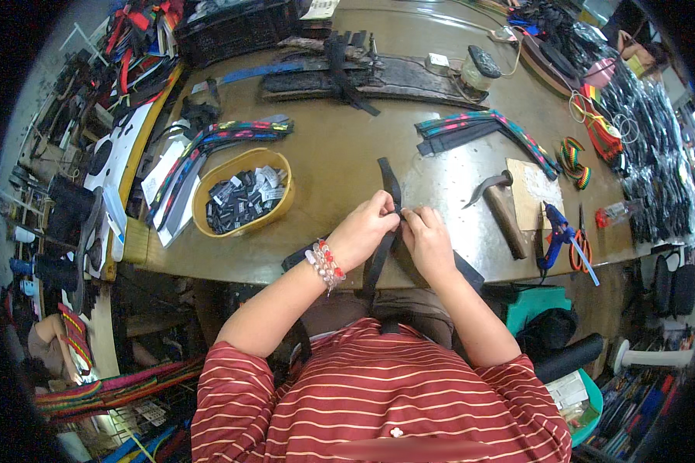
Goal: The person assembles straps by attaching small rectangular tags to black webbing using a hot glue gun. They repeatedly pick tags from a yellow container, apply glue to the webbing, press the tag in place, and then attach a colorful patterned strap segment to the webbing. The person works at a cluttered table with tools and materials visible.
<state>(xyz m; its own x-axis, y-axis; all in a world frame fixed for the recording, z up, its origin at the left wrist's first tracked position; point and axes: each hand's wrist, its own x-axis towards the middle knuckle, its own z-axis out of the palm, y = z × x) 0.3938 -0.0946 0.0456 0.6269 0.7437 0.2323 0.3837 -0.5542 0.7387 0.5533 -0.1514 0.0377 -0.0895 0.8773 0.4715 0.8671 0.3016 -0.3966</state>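
Observation:
Both hands meet over a black strap (390,179) near the front edge of the table. My left hand (367,224), with beaded bracelets at its wrist, pinches the strap. Close against it, my right hand (428,241) has thumb and fingertips pressed together on the same strap. A small dark part sits between the fingertips, mostly hidden. One end of the strap points away from me; another length (378,261) hangs over the table edge toward my lap. More black strap (467,270) shows beneath my right wrist.
A yellow basket (287,174) of small black labels stands left. Patterned straps (218,137) lie beyond it, others (496,123) back right. On the right are a hammer (506,224), a blue glue gun (556,238) and orange scissors (583,251). A dark wooden board (409,83) lies farther back.

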